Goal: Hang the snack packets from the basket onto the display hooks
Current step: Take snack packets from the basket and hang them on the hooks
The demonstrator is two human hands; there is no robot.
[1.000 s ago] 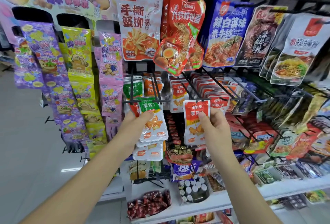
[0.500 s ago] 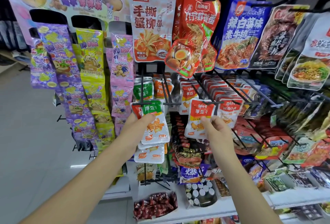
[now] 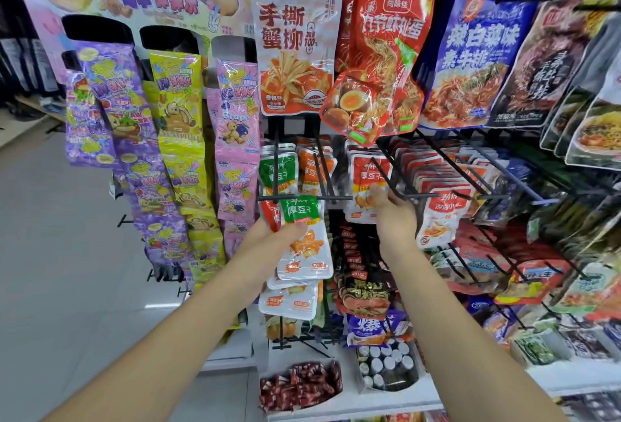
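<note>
Red packet [image 3: 368,183] hangs on hook [image 3: 383,174]. Right hand [image 3: 393,210] at its bottom edge; pinching or just touching, cannot tell. Left hand [image 3: 265,243] grips bunch of packets [image 3: 302,253] near next hooks, not hung yet. Basket not seen. Looks like more to hang.

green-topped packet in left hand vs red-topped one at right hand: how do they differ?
Band: the green-topped packet has a green top band; the red-topped packet has a red one.
Place: the green-topped packet fronts a stack gripped by the left hand, lower down; the red-topped packet is up beside the hung packets, pinched by the right hand.
Shared: both are white pouches of the same shape with orange food pictures.
</note>
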